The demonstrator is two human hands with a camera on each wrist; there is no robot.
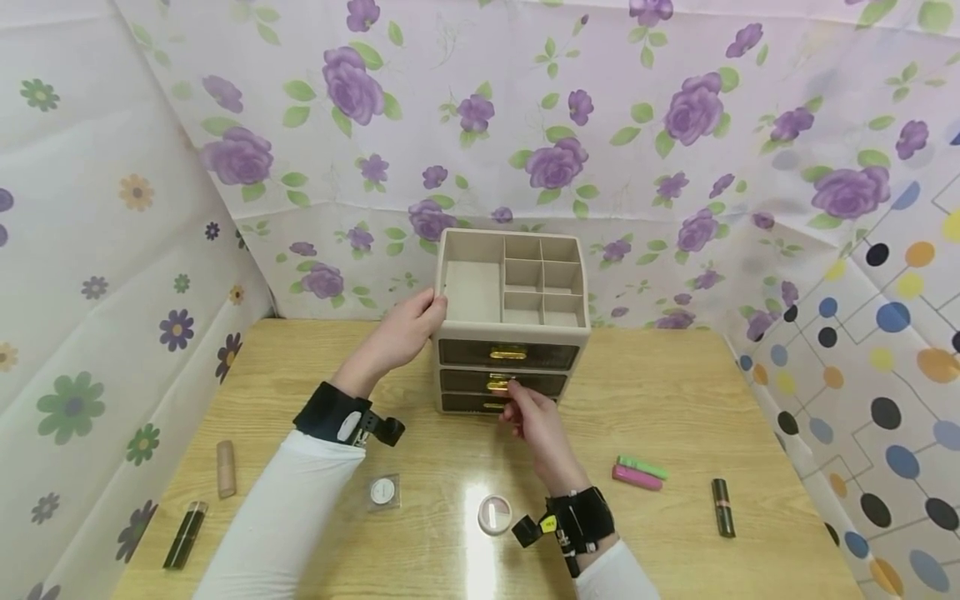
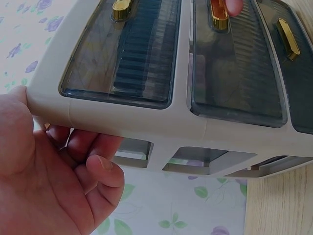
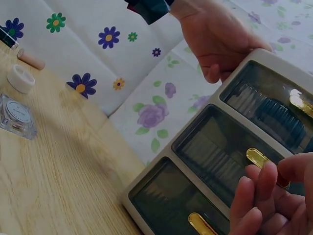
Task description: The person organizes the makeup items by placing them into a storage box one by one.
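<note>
Two hands are at the beige drawer box [image 1: 512,332], which stands on the table [image 1: 660,400] at the centre of the head view. The left hand [image 1: 405,329] grips the left side of the box near its upper front corner, and the right hand [image 1: 538,421] pinches the gold handle [image 1: 495,384] of the middle drawer [image 1: 459,381]. This drawer looks closed or nearly closed; I cannot tell exactly. For a good pull, I think the right hand should draw straight and level, slowly, while the left hand keeps the box firm, because it may slide or tip forward. As for other things, the round compact [image 1: 495,515] and the small square jar [image 1: 382,492] lie in the lower middle, in front of the box; they seem too far to block the drawer, but the right wrist should avoid the compact. A beige tube [image 1: 226,469] and a dark tube [image 1: 185,536] are at lower left, while the green stick [image 1: 642,467], the pink stick [image 1: 637,477] and a black lipstick [image 1: 723,507] lie at lower right.
</note>
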